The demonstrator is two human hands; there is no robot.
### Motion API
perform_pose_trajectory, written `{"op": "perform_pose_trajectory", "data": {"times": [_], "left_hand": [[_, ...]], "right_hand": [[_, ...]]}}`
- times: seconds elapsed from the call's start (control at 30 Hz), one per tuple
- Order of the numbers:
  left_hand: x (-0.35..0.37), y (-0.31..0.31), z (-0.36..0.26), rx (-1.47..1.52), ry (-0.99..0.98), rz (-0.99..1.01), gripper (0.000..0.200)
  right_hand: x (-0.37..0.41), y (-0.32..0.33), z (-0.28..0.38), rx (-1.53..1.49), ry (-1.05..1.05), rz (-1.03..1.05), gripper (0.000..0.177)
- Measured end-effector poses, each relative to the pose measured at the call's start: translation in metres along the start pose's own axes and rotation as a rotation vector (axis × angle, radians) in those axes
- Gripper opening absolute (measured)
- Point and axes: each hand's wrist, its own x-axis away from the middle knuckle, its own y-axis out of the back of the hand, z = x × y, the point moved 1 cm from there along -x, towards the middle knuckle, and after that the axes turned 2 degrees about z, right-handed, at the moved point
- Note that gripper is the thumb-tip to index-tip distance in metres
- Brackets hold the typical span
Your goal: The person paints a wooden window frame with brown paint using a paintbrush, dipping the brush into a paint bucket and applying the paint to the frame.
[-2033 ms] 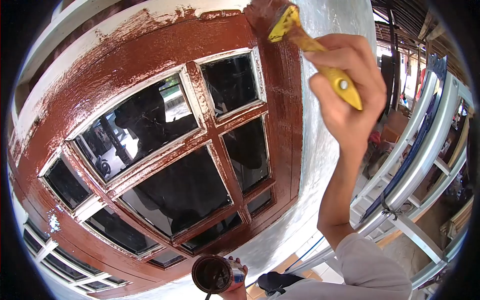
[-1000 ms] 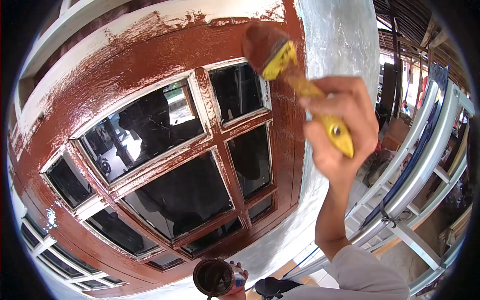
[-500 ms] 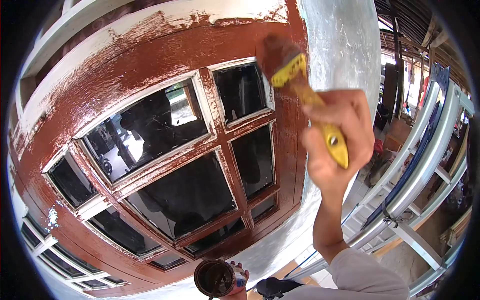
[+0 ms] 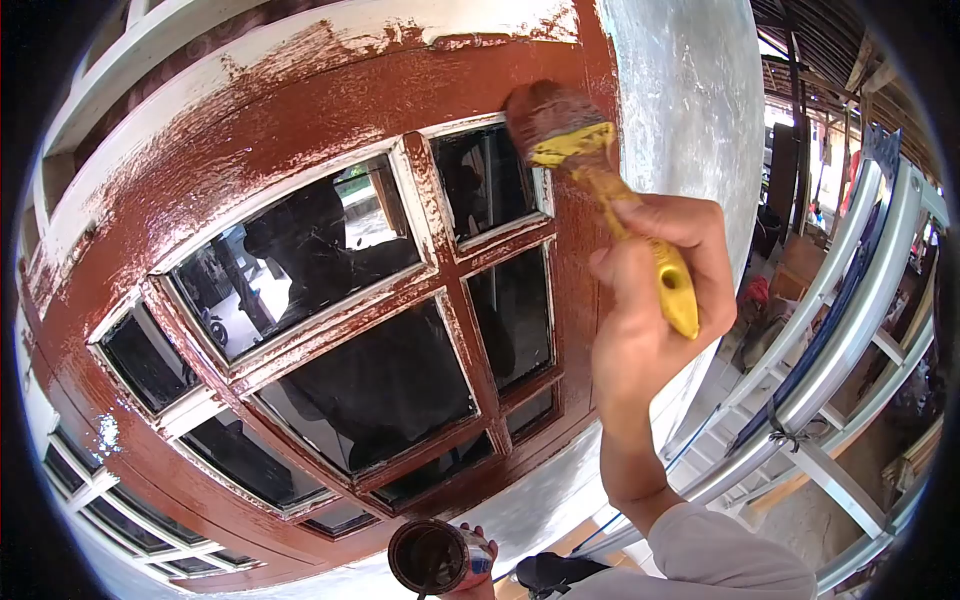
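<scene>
My right hand (image 4: pixel 665 285) is closed around the yellow handle of a paintbrush (image 4: pixel 570 135). The brush's wide bristles, coated in reddish-brown paint, touch or nearly touch the window frame (image 4: pixel 300 110) by the top corner of a small glass pane (image 4: pixel 485 180). Brown paint covers much of the wooden frame, with whitish patches along the top and around the panes. At the bottom, my left hand (image 4: pixel 482 565) holds a paint can (image 4: pixel 428 556), its mouth facing me. Dark paint shows inside, and a thin stick or handle leans over its rim.
A grey-white wall (image 4: pixel 685 110) borders the frame on the right. Beyond it stands an aluminium ladder (image 4: pixel 850 310) with a cord tied around it. White bars (image 4: pixel 110 90) cross the upper left, and another white-framed window (image 4: pixel 130 525) is at lower left.
The brush has tilted and shifted slightly, its bristles moving a little left and down along the frame. My right hand has moved slightly left. The can stays in place.
</scene>
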Motion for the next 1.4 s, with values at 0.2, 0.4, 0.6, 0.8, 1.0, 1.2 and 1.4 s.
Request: {"op": "perform_pose_trajectory", "data": {"times": [0.2, 0.4, 0.6, 0.8, 1.0, 1.2, 1.4], "left_hand": [[-0.004, -0.046, -0.01, 0.115, 0.157, -0.382, 0.067], [-0.007, -0.058, -0.015, -0.263, 0.178, -0.502, 0.069], [-0.009, -0.062, -0.018, -0.316, 0.208, -0.554, 0.069], [-0.01, -0.064, -0.021, -0.299, 0.235, -0.593, 0.068], [-0.01, -0.062, -0.023, -0.273, 0.22, -0.603, 0.067], [-0.011, -0.061, -0.024, -0.268, 0.22, -0.608, 0.067], [-0.01, -0.061, -0.023, -0.264, 0.228, -0.604, 0.067]], "right_hand": [[0.001, -0.002, 0.011, -0.162, 0.069, 0.076, 0.016], [-0.004, 0.0, 0.007, -0.225, -0.047, -0.059, 0.011], [0.012, -0.012, 0.025, -0.053, 0.03, 0.136, 0.018], [0.014, -0.008, 0.034, -0.175, -0.021, 0.182, 0.024], [0.009, -0.014, 0.028, -0.138, -0.045, -0.016, 0.02], [0.018, -0.021, 0.043, -0.12, -0.074, 0.22, 0.022], [0.011, -0.006, 0.028, -0.238, 0.011, 0.071, 0.019]]}}
